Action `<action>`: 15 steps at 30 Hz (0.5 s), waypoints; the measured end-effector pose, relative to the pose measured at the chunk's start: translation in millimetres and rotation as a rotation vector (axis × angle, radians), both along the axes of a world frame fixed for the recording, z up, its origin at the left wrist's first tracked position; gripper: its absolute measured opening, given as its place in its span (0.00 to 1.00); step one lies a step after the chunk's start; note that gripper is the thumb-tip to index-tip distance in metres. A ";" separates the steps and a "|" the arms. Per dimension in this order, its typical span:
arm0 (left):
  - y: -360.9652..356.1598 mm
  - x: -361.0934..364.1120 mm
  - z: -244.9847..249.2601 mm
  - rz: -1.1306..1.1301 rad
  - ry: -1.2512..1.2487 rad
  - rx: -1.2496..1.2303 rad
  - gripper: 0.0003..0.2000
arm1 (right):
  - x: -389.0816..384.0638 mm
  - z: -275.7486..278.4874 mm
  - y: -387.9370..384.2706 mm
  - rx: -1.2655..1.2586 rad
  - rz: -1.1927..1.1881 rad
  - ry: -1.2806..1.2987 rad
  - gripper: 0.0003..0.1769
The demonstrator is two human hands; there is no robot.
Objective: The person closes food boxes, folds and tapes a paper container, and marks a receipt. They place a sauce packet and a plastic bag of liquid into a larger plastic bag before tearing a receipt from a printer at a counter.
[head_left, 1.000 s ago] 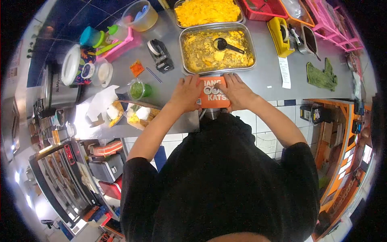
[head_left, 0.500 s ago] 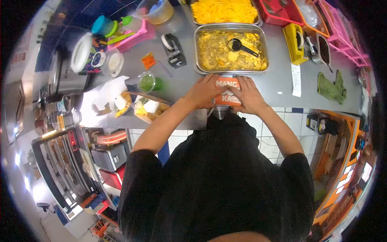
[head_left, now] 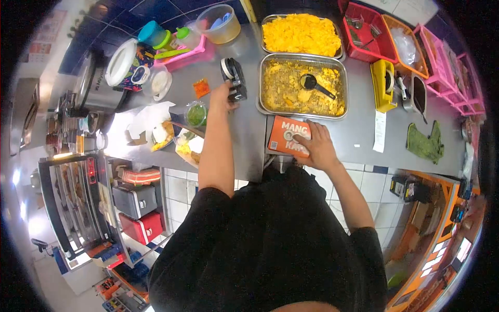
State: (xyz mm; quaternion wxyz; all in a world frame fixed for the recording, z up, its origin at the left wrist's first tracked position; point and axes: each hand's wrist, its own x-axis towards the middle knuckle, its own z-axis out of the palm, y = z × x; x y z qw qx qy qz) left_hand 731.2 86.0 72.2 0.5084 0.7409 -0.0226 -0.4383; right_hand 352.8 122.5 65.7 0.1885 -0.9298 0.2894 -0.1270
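My right hand [head_left: 318,146] lies over the right side of an orange takeaway box [head_left: 283,136] printed with white letters, its thumb on the lid and fingers along the edge. The box sits at the counter's front edge. My left hand [head_left: 224,98] is stretched forward to a black tape dispenser [head_left: 234,75] with a white roll, its fingers apart around the near end. An orange packet [head_left: 201,87] and a round tub of chopped greens [head_left: 196,114] are left of that hand. Behind the box stands a metal tray of yellow food [head_left: 275,88] with a black scoop [head_left: 317,87].
Another tray heaped with yellow food [head_left: 301,34] stands at the back. Red and pink baskets [head_left: 366,52] line the right rear. A paper receipt [head_left: 380,130] and green cloth [head_left: 423,143] lie to the right. Open food boxes [head_left: 188,145] sit front left.
Both hands were pressed on the orange box. My left hand has left it and moved forward and left to the tape dispenser. My right hand stays on the box; the view has shifted.
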 end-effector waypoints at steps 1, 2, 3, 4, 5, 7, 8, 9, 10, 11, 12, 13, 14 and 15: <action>0.5 10.0 -9.2 -0.047 0.081 -0.005 0.13 | 0.1 0.4 0.5 0.012 -0.006 0.012 0.37; -0.1 19.1 -18.9 -0.095 0.160 -0.007 0.13 | 0.1 0.9 0.5 0.027 -0.013 0.024 0.37; 2.7 17.4 -8.8 -0.129 0.184 -0.007 0.11 | -0.4 2.6 -0.7 0.030 -0.004 0.020 0.36; 4.9 17.2 -8.5 -0.128 0.180 -0.005 0.11 | -0.7 1.4 -2.0 0.032 -0.003 0.015 0.36; 7.8 15.8 -7.9 -0.103 0.232 -0.039 0.10 | -1.0 -1.2 -1.8 0.046 -0.006 0.013 0.39; 18.1 12.6 -20.4 -0.072 0.281 -0.068 0.09 | -1.1 -1.5 -1.7 0.065 -0.006 0.008 0.42; 24.6 5.4 -31.3 0.040 0.267 -0.243 0.09 | -1.3 1.6 -2.7 0.049 -0.002 0.012 0.39; 29.6 -4.2 -38.3 0.150 0.250 -0.418 0.08 | -1.3 3.3 -3.5 0.034 0.002 0.017 0.36; 34.2 -18.7 -38.0 0.150 0.249 -0.412 0.08 | -1.1 3.0 -3.9 0.039 0.001 0.016 0.36; 38.5 -35.2 -38.8 0.258 0.211 -0.514 0.08 | -0.8 2.1 -4.2 0.030 0.004 0.012 0.36; 39.2 -49.3 -40.7 0.369 0.171 -0.615 0.08 | -1.1 1.1 -4.2 0.020 0.009 0.010 0.35; 38.6 -55.8 -55.5 0.364 0.078 -0.621 0.08 | -1.6 -1.3 -4.5 0.027 0.014 0.014 0.35; 38.8 -56.2 -67.9 0.375 0.078 -0.614 0.08 | -1.4 -4.6 -4.3 0.043 0.010 0.000 0.38; 38.1 -52.0 -83.6 0.239 -0.313 -0.339 0.09 | -0.4 -6.9 -4.3 0.060 0.007 -0.015 0.41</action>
